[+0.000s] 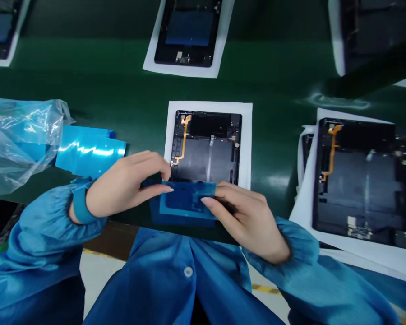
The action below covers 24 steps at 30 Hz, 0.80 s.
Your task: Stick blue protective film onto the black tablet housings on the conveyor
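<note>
Film overlaps the tablet at six o'clock, held along its edge, presumably for flatness. The right hand has its grip clamped on it; whether the left hand (thumb at the film) pinches too, I can't tell.

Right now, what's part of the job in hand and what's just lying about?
In the job:
blue film
tablet body
white sheet under it
probably blue sheets

Lying about, seemingly:
plastic bag
right tablet body
top-centre tablet body

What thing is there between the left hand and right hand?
In the head view, a blue film lies between the left hand and right hand, with the lower part of the device showing through.
</note>
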{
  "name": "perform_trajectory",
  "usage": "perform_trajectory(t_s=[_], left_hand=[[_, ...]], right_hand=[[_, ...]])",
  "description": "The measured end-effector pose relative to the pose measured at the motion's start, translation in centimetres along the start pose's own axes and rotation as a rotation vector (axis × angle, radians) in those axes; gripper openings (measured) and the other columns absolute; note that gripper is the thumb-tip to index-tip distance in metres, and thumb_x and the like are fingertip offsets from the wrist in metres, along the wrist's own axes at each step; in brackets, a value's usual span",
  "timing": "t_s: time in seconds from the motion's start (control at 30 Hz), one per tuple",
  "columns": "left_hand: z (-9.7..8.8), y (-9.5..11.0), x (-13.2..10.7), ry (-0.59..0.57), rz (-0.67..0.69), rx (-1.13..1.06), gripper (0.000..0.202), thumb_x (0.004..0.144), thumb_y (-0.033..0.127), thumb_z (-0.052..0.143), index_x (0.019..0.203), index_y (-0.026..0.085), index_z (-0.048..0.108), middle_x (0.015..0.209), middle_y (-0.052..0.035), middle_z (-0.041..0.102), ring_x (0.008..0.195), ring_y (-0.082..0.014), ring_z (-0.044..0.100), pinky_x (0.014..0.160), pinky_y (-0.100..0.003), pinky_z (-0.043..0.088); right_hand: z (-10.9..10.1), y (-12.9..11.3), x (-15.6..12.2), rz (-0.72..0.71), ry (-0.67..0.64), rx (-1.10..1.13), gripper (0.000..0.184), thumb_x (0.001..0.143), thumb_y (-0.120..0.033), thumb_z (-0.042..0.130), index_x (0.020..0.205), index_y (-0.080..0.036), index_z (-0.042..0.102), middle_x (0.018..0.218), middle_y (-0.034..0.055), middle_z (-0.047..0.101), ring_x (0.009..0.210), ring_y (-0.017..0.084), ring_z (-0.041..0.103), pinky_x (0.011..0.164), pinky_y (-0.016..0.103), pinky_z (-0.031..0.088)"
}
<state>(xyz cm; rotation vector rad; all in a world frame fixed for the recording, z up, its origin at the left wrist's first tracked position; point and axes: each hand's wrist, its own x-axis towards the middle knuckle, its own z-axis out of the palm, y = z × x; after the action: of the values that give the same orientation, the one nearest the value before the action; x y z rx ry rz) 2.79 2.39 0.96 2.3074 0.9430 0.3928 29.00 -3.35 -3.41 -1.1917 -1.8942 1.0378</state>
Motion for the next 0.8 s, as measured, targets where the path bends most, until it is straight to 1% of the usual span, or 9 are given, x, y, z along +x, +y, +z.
perform_trajectory(t_s=[0.03, 0.1, 0.17, 0.27, 0.37, 0.43, 0.5, 0.57, 0.8], left_hand=[[0.0, -0.2, 0.2, -0.017, -0.006, 0.003, 0.012, 0.097, 0.027, 0.064, 0.092, 0.018, 0.058, 0.089, 0.0, 0.067, 0.081, -0.0121, 0.065, 0.073, -0.022, 0.051], [0.0, -0.5, 0.7, -0.014, -0.013, 0.027, 0.014, 0.098, 0.028, 0.063, 0.089, 0.018, 0.058, 0.08, 0.0028, 0.064, 0.068, -0.0092, 0.06, 0.062, -0.02, 0.046], [0.2, -0.8, 1.0, 0.044, -0.022, 0.062, 0.016, 0.098, 0.028, 0.063, 0.086, 0.018, 0.058, 0.078, 0.0028, 0.064, 0.066, -0.0089, 0.06, 0.06, -0.019, 0.045], [0.8, -1.5, 1.4, 0.166, -0.032, 0.124, 0.013, 0.097, 0.029, 0.064, 0.099, 0.016, 0.062, 0.095, -0.0023, 0.069, 0.076, -0.0108, 0.064, 0.067, -0.021, 0.051], [1.5, -2.9, 1.3, 0.29, -0.041, 0.228, 0.033, 0.097, 0.036, 0.065, 0.12, 0.012, 0.059, 0.118, -0.0135, 0.065, 0.094, -0.0179, 0.065, 0.08, -0.03, 0.055], [2.2, -3.9, 0.9, 0.172, 0.049, 0.264, 0.032, 0.098, 0.038, 0.063, 0.118, 0.013, 0.06, 0.113, -0.0122, 0.066, 0.097, -0.0209, 0.063, 0.083, -0.034, 0.055], [3.0, -4.8, 0.3, -0.046, 0.196, 0.24, 0.024, 0.098, 0.037, 0.061, 0.11, 0.016, 0.064, 0.102, -0.0072, 0.068, 0.092, -0.0202, 0.063, 0.08, -0.033, 0.053], [3.8, -5.4, -0.1, -0.158, 0.277, 0.188, 0.022, 0.097, 0.037, 0.062, 0.105, 0.017, 0.066, 0.1, -0.0049, 0.069, 0.089, -0.0185, 0.062, 0.077, -0.031, 0.049], [5.3, -6.0, -0.1, -0.092, 0.303, 0.078, 0.028, 0.1, 0.042, 0.058, 0.093, 0.017, 0.069, 0.092, -0.0034, 0.069, 0.081, -0.0155, 0.056, 0.07, -0.03, 0.035]], right_hand=[[0.0, 0.1, 0.1, 0.032, 0.023, 0.002, 0.004, 0.095, -0.022, 0.066, 0.095, -0.02, 0.069, 0.079, 0.0002, 0.069, 0.069, 0.011, 0.066, 0.065, 0.022, 0.055], [0.1, 0.2, 0.3, 0.142, 0.093, 0.008, 0.011, 0.091, -0.028, 0.073, 0.098, -0.021, 0.071, 0.078, -0.0006, 0.072, 0.065, 0.012, 0.069, 0.063, 0.023, 0.057], [0.1, 0.3, 0.6, 0.257, 0.125, 0.034, 0.015, 0.086, -0.034, 0.077, 0.093, -0.021, 0.073, 0.072, -0.0014, 0.073, 0.06, 0.013, 0.069, 0.06, 0.023, 0.058], [-0.7, 0.9, 1.4, 0.349, 0.142, 0.071, 0.019, 0.083, -0.037, 0.08, 0.08, -0.02, 0.073, 0.064, -0.0013, 0.071, 0.053, 0.013, 0.067, 0.055, 0.023, 0.058], [-2.0, 2.5, 2.2, 0.417, 0.248, 0.1, 0.02, 0.079, -0.035, 0.083, 0.08, -0.018, 0.073, 0.061, -0.0009, 0.069, 0.05, 0.011, 0.064, 0.051, 0.022, 0.056], [-2.9, 3.9, 2.7, 0.48, 0.284, 0.166, 0.022, 0.077, -0.033, 0.086, 0.08, -0.016, 0.073, 0.06, -0.0003, 0.067, 0.048, 0.01, 0.062, 0.05, 0.02, 0.054], [-3.4, 5.1, 3.1, 0.556, 0.275, 0.247, 0.024, 0.075, -0.032, 0.087, 0.079, -0.014, 0.072, 0.059, 0.0003, 0.066, 0.047, 0.009, 0.06, 0.048, 0.019, 0.052], [-3.5, 5.9, 3.5, 0.61, 0.273, 0.295, 0.026, 0.074, -0.032, 0.088, 0.079, -0.013, 0.072, 0.058, 0.0004, 0.066, 0.046, 0.008, 0.058, 0.047, 0.019, 0.051], [-3.4, 6.7, 3.3, 0.561, 0.324, 0.27, 0.031, 0.07, -0.038, 0.091, 0.077, -0.013, 0.073, 0.057, 0.0005, 0.065, 0.044, 0.009, 0.057, 0.044, 0.021, 0.05]])
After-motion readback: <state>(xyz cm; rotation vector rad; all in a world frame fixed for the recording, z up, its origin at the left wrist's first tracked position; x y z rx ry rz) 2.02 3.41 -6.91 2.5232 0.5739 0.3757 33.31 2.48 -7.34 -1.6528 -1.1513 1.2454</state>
